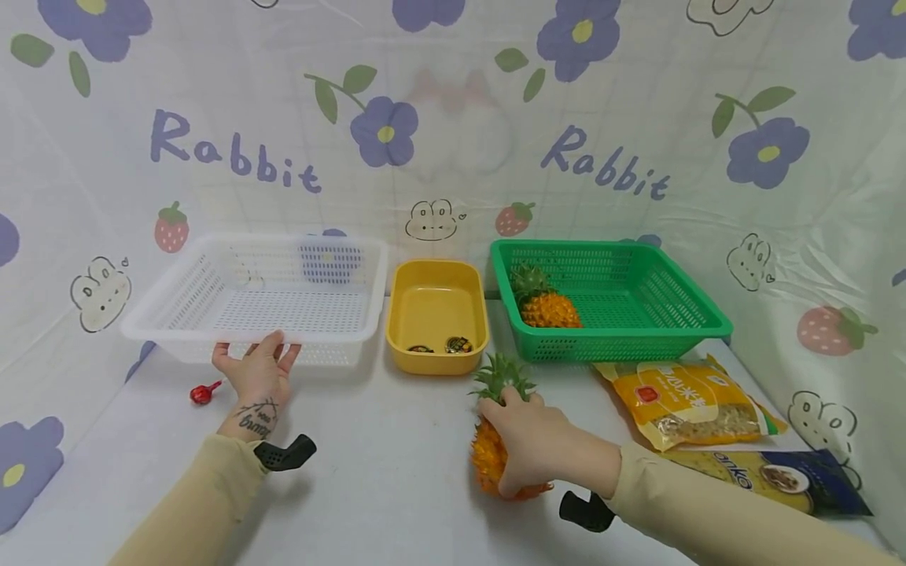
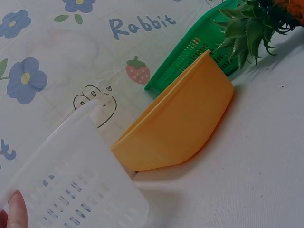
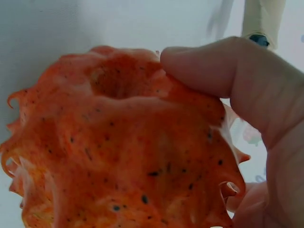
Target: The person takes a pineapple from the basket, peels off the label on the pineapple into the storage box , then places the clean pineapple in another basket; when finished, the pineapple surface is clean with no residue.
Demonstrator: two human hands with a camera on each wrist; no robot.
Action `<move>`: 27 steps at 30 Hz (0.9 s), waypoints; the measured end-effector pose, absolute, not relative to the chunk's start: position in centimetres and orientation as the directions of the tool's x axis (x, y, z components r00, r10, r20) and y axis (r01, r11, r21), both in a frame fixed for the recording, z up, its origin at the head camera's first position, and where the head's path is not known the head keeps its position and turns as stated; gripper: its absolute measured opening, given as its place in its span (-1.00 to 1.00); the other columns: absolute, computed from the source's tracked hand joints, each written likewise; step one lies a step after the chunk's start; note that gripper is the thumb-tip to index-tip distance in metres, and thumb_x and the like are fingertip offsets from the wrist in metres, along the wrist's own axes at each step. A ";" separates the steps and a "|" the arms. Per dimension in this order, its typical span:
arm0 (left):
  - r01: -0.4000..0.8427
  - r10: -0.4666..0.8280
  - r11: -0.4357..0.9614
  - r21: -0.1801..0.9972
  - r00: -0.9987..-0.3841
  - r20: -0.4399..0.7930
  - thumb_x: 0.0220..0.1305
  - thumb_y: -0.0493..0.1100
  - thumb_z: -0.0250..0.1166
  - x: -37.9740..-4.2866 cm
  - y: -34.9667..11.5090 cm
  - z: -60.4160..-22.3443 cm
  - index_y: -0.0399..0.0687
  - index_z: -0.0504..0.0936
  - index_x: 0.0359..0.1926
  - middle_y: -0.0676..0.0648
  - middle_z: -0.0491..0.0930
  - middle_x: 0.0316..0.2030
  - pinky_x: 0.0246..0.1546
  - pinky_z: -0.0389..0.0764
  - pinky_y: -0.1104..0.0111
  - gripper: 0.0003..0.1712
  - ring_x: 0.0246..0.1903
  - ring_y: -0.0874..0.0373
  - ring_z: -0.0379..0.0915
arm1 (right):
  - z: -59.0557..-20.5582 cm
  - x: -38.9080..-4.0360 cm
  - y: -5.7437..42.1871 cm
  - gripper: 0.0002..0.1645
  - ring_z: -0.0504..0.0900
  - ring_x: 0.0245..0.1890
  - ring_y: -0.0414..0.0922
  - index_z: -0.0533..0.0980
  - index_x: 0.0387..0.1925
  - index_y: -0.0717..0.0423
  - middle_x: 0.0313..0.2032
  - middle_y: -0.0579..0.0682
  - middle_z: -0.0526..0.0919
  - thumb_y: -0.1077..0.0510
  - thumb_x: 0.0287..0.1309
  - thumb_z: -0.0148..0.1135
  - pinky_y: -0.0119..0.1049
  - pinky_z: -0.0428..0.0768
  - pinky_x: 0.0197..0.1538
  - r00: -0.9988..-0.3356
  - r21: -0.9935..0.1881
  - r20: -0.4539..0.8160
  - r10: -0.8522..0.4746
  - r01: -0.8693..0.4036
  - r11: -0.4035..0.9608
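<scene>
My right hand (image 1: 527,440) grips an orange pineapple (image 1: 487,456) with a green leafy crown, over the table in front of the green basket. In the right wrist view, the thumb presses beside the hollow in the base of the pineapple (image 3: 109,156). Over on the left, my left hand (image 1: 258,373) holds the front rim of a white plastic basket (image 1: 340,339). Its fingertips lie at the rim, and one finger shows against the basket wall (image 2: 80,175) in the left wrist view. A second pineapple (image 1: 550,310) lies inside the green basket (image 1: 616,346), at its left end.
Between the baskets stands a yellow bin (image 1: 437,363) holding small dark, gold-patterned items. A red wrapped lollipop (image 1: 204,393) lies left of my left hand. At the right are a yellow grain bag (image 1: 697,401) and a blue-and-gold packet (image 1: 786,479). A printed curtain (image 1: 453,102) hangs behind.
</scene>
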State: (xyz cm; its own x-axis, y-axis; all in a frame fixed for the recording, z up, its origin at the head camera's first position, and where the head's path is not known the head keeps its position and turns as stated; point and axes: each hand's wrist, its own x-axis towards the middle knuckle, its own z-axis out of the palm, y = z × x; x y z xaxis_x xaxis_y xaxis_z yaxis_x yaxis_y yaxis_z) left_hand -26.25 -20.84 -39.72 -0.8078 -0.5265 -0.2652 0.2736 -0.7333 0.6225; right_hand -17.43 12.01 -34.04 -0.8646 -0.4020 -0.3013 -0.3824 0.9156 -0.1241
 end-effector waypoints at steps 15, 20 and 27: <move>0.253 -0.493 -0.760 0.598 -0.825 -0.276 -0.23 -0.51 0.33 -26.3 -21.1 -39.7 0.41 -0.06 0.05 -0.12 0.17 0.04 -0.24 0.51 0.14 0.04 -0.02 0.00 0.32 | -26.0 -17.4 13.8 -0.19 0.31 -0.26 -0.08 0.32 -0.10 -0.23 -0.12 -0.11 0.26 -0.01 -0.59 0.46 -0.28 0.40 -0.48 -0.856 -0.155 -0.191 -0.480 -0.457 0.876; 0.257 -0.491 -0.762 0.594 -0.828 -0.272 -0.22 -0.51 0.33 -26.2 -21.1 -39.6 0.41 -0.06 0.04 -0.12 0.17 0.05 -0.24 0.51 0.14 0.03 0.01 -0.01 0.30 | -22.2 -20.2 15.6 -0.22 0.31 -0.22 -0.06 0.30 -0.09 -0.15 -0.10 -0.07 0.25 0.10 -0.51 0.44 -0.28 0.43 -0.45 -0.865 -0.140 -0.096 -0.492 -0.477 0.867; 0.254 -0.499 -0.757 0.602 -0.820 -0.281 -0.15 -0.52 0.27 -26.2 -21.0 -39.7 0.41 -0.06 0.05 -0.08 0.19 -0.06 -0.24 0.51 0.14 -0.02 0.04 -0.03 0.25 | -19.2 -25.7 19.5 -0.21 0.35 -0.34 -0.02 0.23 -0.03 -0.04 -0.04 0.02 0.19 0.25 -0.44 0.34 -0.28 0.38 -0.50 -0.899 -0.131 -0.048 -0.436 -0.427 0.895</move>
